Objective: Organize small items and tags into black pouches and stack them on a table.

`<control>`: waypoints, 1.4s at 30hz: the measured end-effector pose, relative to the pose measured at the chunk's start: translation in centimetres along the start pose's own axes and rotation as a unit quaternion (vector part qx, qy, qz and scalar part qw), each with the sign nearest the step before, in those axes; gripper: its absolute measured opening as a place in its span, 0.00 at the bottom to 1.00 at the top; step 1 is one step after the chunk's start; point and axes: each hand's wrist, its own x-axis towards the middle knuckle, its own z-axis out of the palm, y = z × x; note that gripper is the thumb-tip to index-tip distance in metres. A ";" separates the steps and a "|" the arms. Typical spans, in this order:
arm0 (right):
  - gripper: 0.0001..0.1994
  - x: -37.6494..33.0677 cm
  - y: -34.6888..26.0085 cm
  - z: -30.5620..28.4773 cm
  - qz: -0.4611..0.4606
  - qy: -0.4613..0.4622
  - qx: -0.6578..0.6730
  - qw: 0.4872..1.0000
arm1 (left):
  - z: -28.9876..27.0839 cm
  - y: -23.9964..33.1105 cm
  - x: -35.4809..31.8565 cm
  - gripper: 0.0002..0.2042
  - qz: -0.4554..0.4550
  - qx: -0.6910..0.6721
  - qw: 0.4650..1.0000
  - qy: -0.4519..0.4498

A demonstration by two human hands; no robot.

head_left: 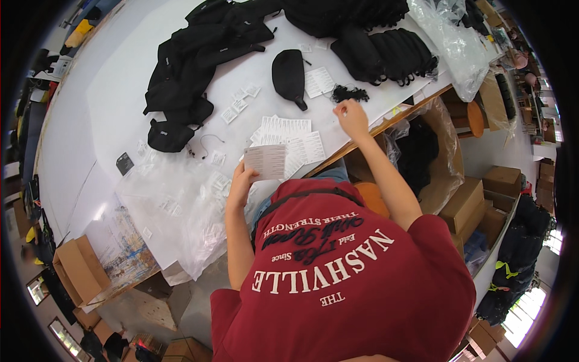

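Observation:
My left hand [241,184] holds a pale printed card [266,161] upright over the near edge of the white table [96,120]. My right hand [351,119] reaches further out, its curled fingertips at a small tangle of black cords [350,93]; whether they pinch a cord is not clear. Between the hands lie several white label sheets [289,137]. A single black pouch bag [289,75] lies beyond them, with more white tags [318,81] beside it.
Heaps of black bags lie at the far left [193,60] and far right [386,51]. Small white sachets [238,105] and clear plastic bags [181,205] are spread on the table. A plastic-lined box [443,136] and cardboard boxes [464,205] stand to the right.

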 end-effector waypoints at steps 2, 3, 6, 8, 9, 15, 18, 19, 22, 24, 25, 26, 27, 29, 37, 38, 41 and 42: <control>0.08 0.7 -1.3 -1.6 0.044 0.008 0.016 0.999 | 1.0 0.6 -0.6 0.22 -0.002 -0.033 0.999 0.002; 0.08 0.7 -0.8 -1.3 0.048 0.009 0.020 0.999 | 1.6 0.9 -0.8 0.23 0.001 -0.070 0.998 -0.002; 0.08 -0.2 1.1 0.3 0.068 0.031 -0.114 0.991 | 2.2 1.0 -1.0 0.23 0.006 -0.108 0.994 -0.018; 0.08 -1.2 2.8 1.5 0.086 -0.037 -0.097 0.991 | 3.6 2.0 -1.3 0.22 0.013 -0.104 0.994 -0.007; 0.07 -1.7 2.6 1.7 0.042 -0.015 -0.118 0.992 | 3.8 2.2 -1.5 0.22 0.021 -0.106 0.994 0.012; 0.06 -1.5 -0.7 -1.7 0.052 0.057 0.110 0.991 | 3.7 2.6 -1.5 0.20 0.071 0.123 0.988 0.064; 0.06 -0.6 -2.3 -4.1 0.060 0.121 0.222 0.966 | 4.1 2.7 -1.6 0.19 0.112 -0.052 0.991 0.050; 0.05 -0.4 -2.5 -4.5 0.087 0.109 0.256 0.957 | 4.3 3.0 -1.8 0.17 0.100 -0.053 0.992 0.046; 0.04 0.0 -4.1 -6.3 0.103 0.092 0.509 0.849 | 5.0 3.7 -2.4 0.14 0.152 -0.022 0.987 0.051; 0.05 0.2 -4.3 -7.1 0.105 0.089 0.535 0.834 | 5.1 4.0 -2.6 0.12 0.174 -0.007 0.984 0.048; 0.05 0.3 -4.9 -8.0 0.121 0.061 0.542 0.830 | 4.9 4.1 -2.7 0.11 0.195 0.007 0.980 0.048; 0.05 0.5 -5.5 -8.9 0.138 0.033 0.547 0.825 | 4.7 4.1 -2.8 0.11 0.196 0.007 0.979 0.050; 0.05 0.5 -6.4 -9.9 0.137 0.033 0.547 0.825 | 4.4 4.1 -2.8 0.11 0.185 0.012 0.982 0.042; 0.04 0.3 -8.7 -11.5 0.168 0.008 0.511 0.843 | 4.4 4.2 -3.0 0.11 0.175 0.017 0.984 0.038; 0.04 -3.9 -14.6 -10.0 0.021 -0.136 0.475 0.869 | 7.4 6.3 -4.8 0.13 0.242 -0.001 0.970 0.015; 0.04 -4.6 -14.9 -9.3 0.002 -0.171 0.449 0.877 | 7.9 6.5 -4.9 0.13 0.229 0.028 0.973 0.002; 0.05 -5.7 -17.1 -9.1 -0.014 -0.200 0.386 0.901 | 8.5 6.3 -5.2 0.12 0.243 0.064 0.968 0.011; 0.05 -5.9 -17.6 -9.0 -0.015 -0.200 0.387 0.900 | 8.7 6.4 -5.4 0.12 0.250 0.085 0.964 0.020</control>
